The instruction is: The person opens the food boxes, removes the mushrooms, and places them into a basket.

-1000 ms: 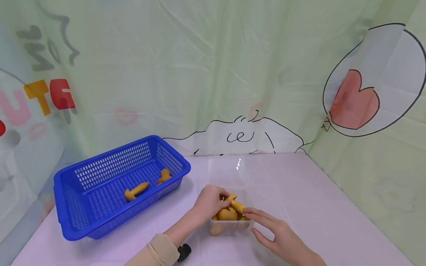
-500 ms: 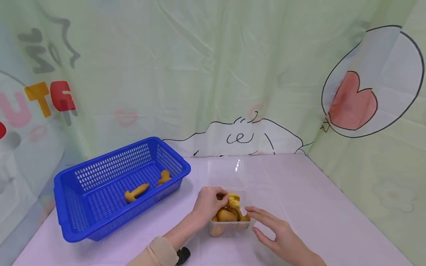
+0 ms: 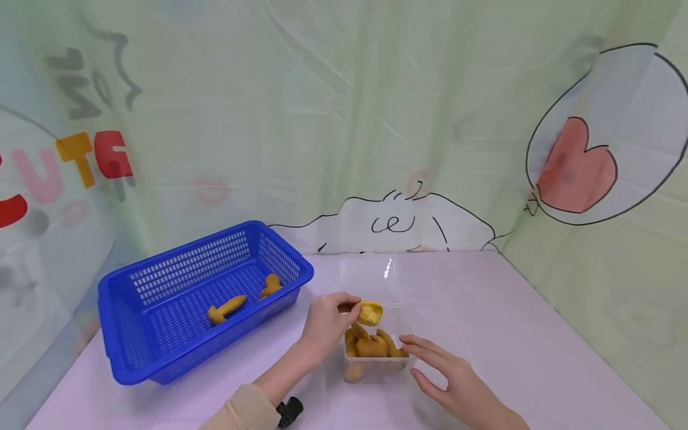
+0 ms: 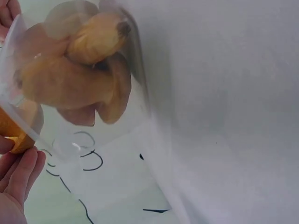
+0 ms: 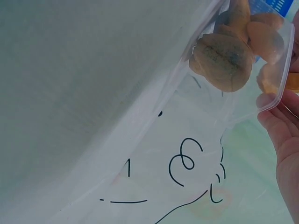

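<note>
Holding mushrooms: clear box (image 3: 376,370), blue basket (image 3: 129,334).

Your left arm wears a beige, close-fitting sleeve (image 3: 248,409) with a ribbed-looking cuff that ends well short of the wrist. Just under that cuff a small black device (image 3: 288,411) sits strapped to your forearm. Your left hand (image 3: 324,323) and right hand (image 3: 457,385) are bare, with no rings or gloves.
</note>
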Demonstrator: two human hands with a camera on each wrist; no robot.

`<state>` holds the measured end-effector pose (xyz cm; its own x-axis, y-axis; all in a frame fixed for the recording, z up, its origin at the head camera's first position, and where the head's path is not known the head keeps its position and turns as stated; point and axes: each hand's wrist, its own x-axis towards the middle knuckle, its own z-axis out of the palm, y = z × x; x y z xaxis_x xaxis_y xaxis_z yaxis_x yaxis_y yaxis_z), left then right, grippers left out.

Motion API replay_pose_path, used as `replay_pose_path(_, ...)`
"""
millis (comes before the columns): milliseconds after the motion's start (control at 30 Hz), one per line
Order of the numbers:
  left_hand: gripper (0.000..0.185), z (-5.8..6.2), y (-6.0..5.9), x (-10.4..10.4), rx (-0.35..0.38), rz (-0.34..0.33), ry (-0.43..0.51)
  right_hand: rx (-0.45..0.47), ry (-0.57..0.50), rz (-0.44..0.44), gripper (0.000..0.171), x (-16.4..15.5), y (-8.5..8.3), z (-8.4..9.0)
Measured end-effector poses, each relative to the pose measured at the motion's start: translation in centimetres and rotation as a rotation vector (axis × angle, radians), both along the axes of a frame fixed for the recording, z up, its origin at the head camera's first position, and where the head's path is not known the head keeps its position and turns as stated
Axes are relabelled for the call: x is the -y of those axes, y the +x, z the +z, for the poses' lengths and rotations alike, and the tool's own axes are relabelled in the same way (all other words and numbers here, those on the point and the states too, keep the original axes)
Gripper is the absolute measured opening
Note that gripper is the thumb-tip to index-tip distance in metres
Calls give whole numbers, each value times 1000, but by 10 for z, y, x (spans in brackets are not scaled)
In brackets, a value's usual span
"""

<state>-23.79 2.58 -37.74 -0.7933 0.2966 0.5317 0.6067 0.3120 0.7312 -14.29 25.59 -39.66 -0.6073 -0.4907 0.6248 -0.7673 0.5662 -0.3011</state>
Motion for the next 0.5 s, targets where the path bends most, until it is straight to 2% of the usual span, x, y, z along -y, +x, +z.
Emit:
replay_pose_path(100,10,4,0,6,-4,18,15,5,9,-14,39,-1,-1,-1)
replay_pose_path(233,11,11,-1,15,-88,61,28,-27,6,-7,41,-1,-2,-4)
replay_pose_path(367,11,21,-5,29,-171,142,62,-30,6,-16,35,-1,-1,-5)
replay_pose_path(500,12,33,-10,46,-184,222,92,-10,14,-25,33,-1,0,-2)
